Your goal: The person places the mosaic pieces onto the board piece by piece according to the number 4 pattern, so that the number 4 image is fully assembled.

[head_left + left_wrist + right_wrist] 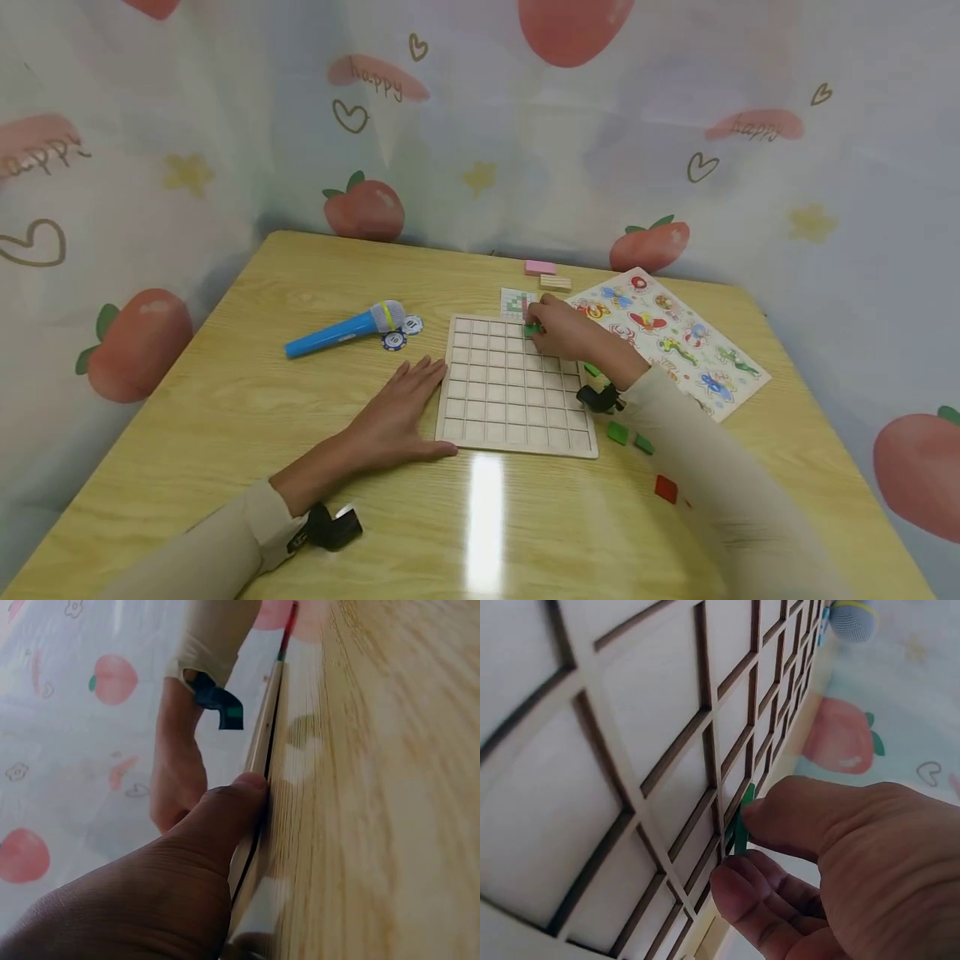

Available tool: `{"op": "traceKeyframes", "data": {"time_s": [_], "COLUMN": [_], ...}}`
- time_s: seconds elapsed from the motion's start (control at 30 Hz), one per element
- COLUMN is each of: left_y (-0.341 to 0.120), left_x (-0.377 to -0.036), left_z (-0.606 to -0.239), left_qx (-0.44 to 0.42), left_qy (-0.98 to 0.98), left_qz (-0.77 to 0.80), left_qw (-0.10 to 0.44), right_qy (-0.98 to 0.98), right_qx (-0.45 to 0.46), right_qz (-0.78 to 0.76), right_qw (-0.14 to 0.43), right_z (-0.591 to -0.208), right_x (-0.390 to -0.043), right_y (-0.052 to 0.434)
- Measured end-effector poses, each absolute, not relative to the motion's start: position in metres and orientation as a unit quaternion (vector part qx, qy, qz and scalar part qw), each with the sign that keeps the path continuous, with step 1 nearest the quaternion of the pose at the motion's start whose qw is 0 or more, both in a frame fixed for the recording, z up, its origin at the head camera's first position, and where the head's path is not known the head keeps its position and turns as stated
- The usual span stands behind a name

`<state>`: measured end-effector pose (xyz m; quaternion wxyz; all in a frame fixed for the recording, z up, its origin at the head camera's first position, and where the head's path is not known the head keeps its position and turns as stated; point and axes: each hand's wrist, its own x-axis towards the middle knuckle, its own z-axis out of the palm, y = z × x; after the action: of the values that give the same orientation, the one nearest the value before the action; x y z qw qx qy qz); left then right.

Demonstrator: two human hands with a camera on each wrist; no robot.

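A wooden grid board (517, 383) with square recesses lies on the table. My right hand (566, 327) pinches a green square tile (742, 819) between thumb and fingertips, right at a recess in the board's far row. The tile is tilted against the grid in the right wrist view. My left hand (397, 412) lies spread at the board's left edge, fingers straight, with the thumb (244, 791) along the board's side. Behind the board sits a small pattern card (516, 302) with a printed grid of green and red squares, partly covered by the right hand.
Loose green tiles (618, 432) and a red tile (666, 488) lie right of the board, some beneath the right arm. A picture board of insects (675, 333) is behind that arm. A blue toy microphone (337, 332) and poker chips (393, 340) lie left; pink (540, 267) and striped wooden blocks (556, 282) behind.
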<state>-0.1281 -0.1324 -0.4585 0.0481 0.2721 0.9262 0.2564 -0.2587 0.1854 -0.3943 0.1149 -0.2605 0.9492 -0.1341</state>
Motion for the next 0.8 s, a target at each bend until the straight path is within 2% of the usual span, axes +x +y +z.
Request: {"op": "traceKeyframes", "data": {"time_s": [0.33, 0.47, 0.57, 0.67, 0.8], "left_y": [-0.119, -0.118, -0.117, -0.120, -0.128], "left_x": [-0.133, -0.132, -0.130, -0.128, -0.127], "left_z": [-0.452, -0.453, -0.456, -0.457, -0.457], "left_qx": [0.288, 0.284, 0.284, 0.281, 0.271], "left_qy": [0.922, 0.922, 0.921, 0.923, 0.926], "left_qz": [0.253, 0.260, 0.261, 0.260, 0.261], "left_qw": [0.052, 0.047, 0.047, 0.046, 0.042], "right_qy": [0.951, 0.952, 0.953, 0.948, 0.938], "right_qx": [-0.245, -0.229, -0.214, -0.201, -0.166], "right_qz": [-0.165, -0.187, -0.213, -0.242, -0.273], "right_qw": [0.088, 0.075, 0.030, -0.048, -0.133], "right_z": [-0.396, -0.388, -0.378, -0.373, -0.385], "right_x": [-0.260, -0.241, -0.208, -0.171, -0.140], "right_y": [0.208, 0.220, 0.236, 0.252, 0.261]}}
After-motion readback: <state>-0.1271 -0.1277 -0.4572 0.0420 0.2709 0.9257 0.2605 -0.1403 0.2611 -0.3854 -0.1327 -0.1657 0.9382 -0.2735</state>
